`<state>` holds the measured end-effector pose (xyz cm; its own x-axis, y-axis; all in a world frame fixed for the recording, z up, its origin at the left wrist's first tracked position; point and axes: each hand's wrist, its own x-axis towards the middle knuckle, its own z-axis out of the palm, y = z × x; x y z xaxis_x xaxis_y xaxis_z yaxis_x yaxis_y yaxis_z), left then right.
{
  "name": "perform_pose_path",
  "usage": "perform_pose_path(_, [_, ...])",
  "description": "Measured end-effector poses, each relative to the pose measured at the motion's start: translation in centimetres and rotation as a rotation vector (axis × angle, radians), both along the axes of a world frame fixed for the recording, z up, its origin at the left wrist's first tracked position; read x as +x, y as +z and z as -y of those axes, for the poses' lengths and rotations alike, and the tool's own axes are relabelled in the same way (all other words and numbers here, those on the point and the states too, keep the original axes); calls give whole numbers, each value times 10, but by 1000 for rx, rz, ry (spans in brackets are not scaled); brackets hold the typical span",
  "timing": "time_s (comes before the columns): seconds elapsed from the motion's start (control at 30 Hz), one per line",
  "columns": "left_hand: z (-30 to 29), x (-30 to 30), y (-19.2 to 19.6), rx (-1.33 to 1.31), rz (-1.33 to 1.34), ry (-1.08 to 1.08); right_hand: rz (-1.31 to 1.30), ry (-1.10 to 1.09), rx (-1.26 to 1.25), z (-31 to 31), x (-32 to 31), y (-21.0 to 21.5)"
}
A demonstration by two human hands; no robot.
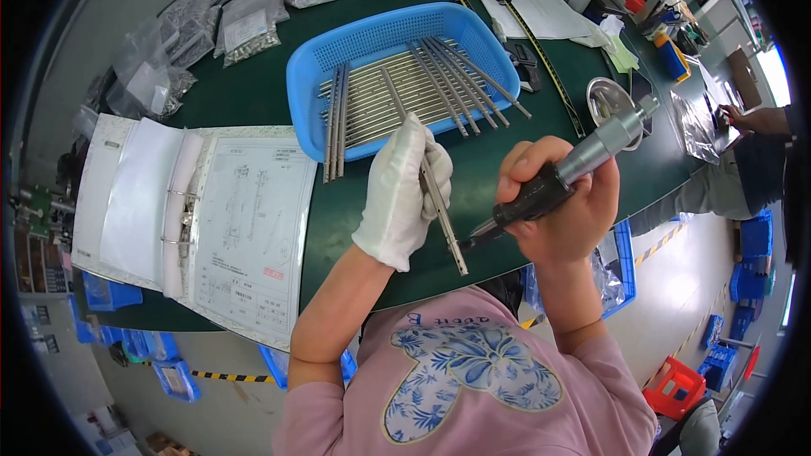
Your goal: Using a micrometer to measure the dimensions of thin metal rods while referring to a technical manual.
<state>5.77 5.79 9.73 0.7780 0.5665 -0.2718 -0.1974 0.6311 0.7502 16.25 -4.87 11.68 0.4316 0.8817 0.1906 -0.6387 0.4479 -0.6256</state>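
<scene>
My left hand (397, 194), in a white glove, is closed around a long thin metal rod (440, 211). The rod slants from above the basket down toward my chest, and small holes show near its lower end. Bare and curled, my right hand (579, 224) grips a micrometer (601, 148) with a silver thimble and a dark body. The micrometer's narrow tip is close to the rod's lower end; I cannot tell whether they touch. Beyond my hands stands a blue perforated basket (306, 110) holding many metal rods (384, 101). Several rods (335, 135) lean over its left and right front rim.
An open ring binder (253, 262) with a drawing lies at left. Bags of small metal parts (249, 29) line the back left. Calipers (525, 25), papers (541, 0) and a metal bowl (606, 100) sit at right. Another person's hand (756, 121) is at far right.
</scene>
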Motion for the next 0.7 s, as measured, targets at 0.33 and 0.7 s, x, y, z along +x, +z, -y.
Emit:
perform_pose_path(0.33, [6,1,-6,64,-27,2,-44,30,11,-1,-3,1])
perform_pose_path(0.7, [6,1,-4,4,-3,14,15,31,43,-3,-1,-6])
